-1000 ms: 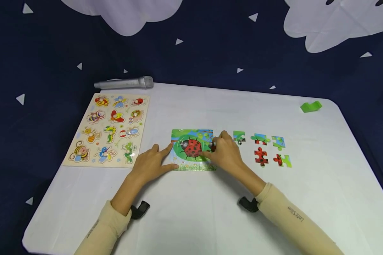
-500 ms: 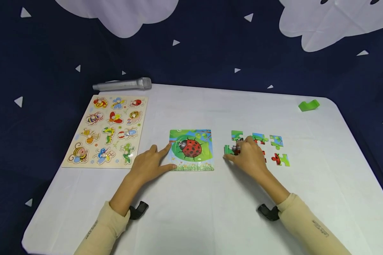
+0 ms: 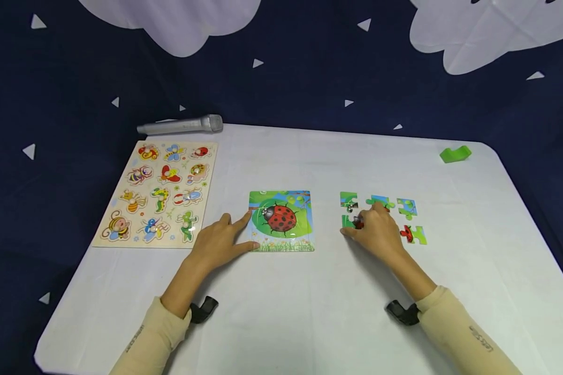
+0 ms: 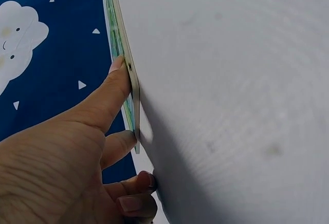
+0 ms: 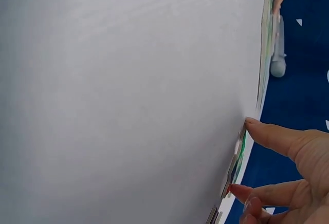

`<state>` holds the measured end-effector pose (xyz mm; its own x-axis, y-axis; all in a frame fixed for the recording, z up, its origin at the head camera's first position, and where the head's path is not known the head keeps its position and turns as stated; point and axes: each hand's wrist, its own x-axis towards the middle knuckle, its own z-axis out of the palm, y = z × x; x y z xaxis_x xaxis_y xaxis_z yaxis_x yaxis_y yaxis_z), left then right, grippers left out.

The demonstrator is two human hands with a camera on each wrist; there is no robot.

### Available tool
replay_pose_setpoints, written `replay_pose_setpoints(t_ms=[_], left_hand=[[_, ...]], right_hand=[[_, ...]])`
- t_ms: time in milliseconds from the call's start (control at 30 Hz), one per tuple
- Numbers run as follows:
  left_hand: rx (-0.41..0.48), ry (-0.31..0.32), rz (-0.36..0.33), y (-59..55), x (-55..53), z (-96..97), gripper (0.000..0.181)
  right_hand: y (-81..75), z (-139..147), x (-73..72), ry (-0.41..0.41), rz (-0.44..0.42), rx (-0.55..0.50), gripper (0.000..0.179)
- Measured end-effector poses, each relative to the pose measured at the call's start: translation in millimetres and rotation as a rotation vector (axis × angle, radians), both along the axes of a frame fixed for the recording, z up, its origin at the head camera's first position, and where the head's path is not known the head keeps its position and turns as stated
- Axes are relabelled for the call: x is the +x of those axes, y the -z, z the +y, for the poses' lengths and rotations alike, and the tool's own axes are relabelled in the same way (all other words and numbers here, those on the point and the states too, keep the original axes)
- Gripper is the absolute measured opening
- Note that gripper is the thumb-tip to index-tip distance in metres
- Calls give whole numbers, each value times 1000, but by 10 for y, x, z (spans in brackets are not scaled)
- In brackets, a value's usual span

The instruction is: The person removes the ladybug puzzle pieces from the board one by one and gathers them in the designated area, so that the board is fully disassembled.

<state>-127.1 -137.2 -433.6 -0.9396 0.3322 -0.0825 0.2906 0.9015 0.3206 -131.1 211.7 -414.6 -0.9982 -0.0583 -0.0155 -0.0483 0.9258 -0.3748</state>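
Observation:
The ladybug puzzle board [image 3: 282,217] lies flat near the middle of the table. My left hand [image 3: 218,240] reaches its left side, with the thumb and index finger extended onto the edge; in the left wrist view the fingertips touch the board's thin rim [image 4: 136,106]. To the right, my right hand [image 3: 379,232] pinches a green, red and black puzzle piece [image 3: 349,222] between thumb and finger, low at the table surface. Just behind it lies another puzzle piece [image 3: 349,200]. More pieces sit around this hand, which partly covers some of them.
At the left lies a wooden insect peg puzzle [image 3: 157,192], with a silver microphone [image 3: 180,125] behind it. A green block [image 3: 455,154] rests near the far right corner. The white table [image 3: 272,312] meets a dark blue cloth [image 3: 300,78] at the back.
My right hand has moved right, carrying the puzzle piece from beside the ladybug board to the group of loose pieces. The left hand stays on the board's edge.

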Motion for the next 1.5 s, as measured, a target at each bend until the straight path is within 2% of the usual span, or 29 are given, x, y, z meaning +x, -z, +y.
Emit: replay_pose_setpoints(t_ms=[367, 467, 600, 833, 1000, 1267, 1500], left_hand=[[-5, 18, 15, 24, -6, -8, 82], [-11, 42, 23, 8, 12, 13, 79], [-13, 77, 36, -21, 70, 89, 73], [-52, 151, 75, -2, 159, 258, 63], [-83, 148, 121, 48, 179, 300, 59], [-100, 131, 150, 47, 187, 337, 55], [-131, 149, 211, 6, 219, 383, 52]], right_hand=[[19, 2, 12, -21, -46, 23, 44], [4, -24, 5, -28, -44, 16, 54], [-17, -145, -8, -82, -38, 12, 74], [3, -509, 7, -250, -62, -13, 73], [26, -708, -12, -351, -80, -36, 72], [37, -820, -38, -392, -67, -33, 66], [27, -816, -44, -402, -81, -39, 66]])
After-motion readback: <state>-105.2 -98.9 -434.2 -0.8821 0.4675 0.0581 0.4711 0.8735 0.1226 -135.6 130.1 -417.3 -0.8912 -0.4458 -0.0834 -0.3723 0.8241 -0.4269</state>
